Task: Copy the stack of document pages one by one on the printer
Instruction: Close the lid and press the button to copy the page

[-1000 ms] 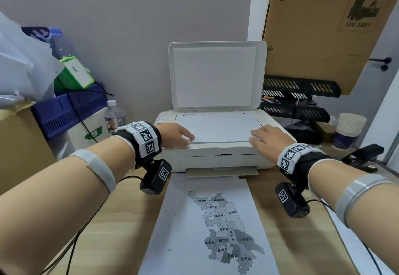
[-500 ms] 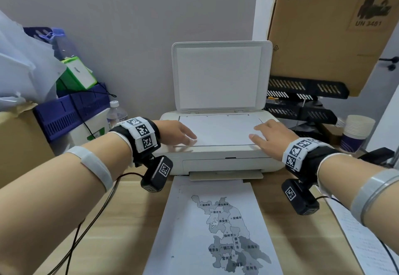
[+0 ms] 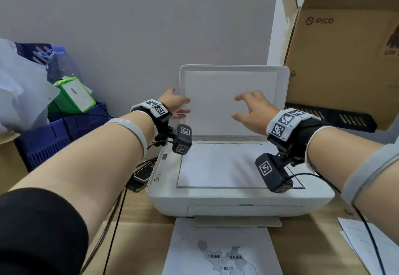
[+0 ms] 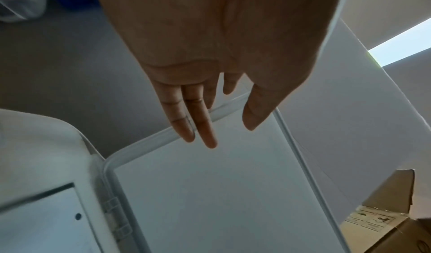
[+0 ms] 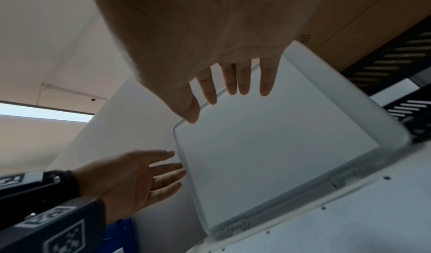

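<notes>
A white printer [image 3: 237,201] stands on the wooden desk with its scanner lid [image 3: 233,93] upright. A white page [image 3: 222,166] lies face down on the scanner glass. My left hand [image 3: 176,106] is raised at the lid's left edge, fingers spread and straight; the left wrist view shows this left hand [image 4: 210,124] in front of the lid [image 4: 210,192], holding nothing. My right hand [image 3: 248,110] hovers in front of the lid's inner face with fingers spread; the right wrist view shows the same right hand [image 5: 233,91] empty. A printed map page [image 3: 222,251] lies below the output tray.
A large cardboard box [image 3: 345,48] hangs over the printer's right side, above black paper trays [image 3: 334,119]. Blue crates [image 3: 54,136] and a green box [image 3: 73,95] crowd the left. More pages [image 3: 371,244] lie at the desk's right. Cables [image 3: 112,220] run beside a small remote [image 3: 143,173].
Both hands have lifted off the page on the glass and risen to the upright lid. The head view has moved closer to the printer.
</notes>
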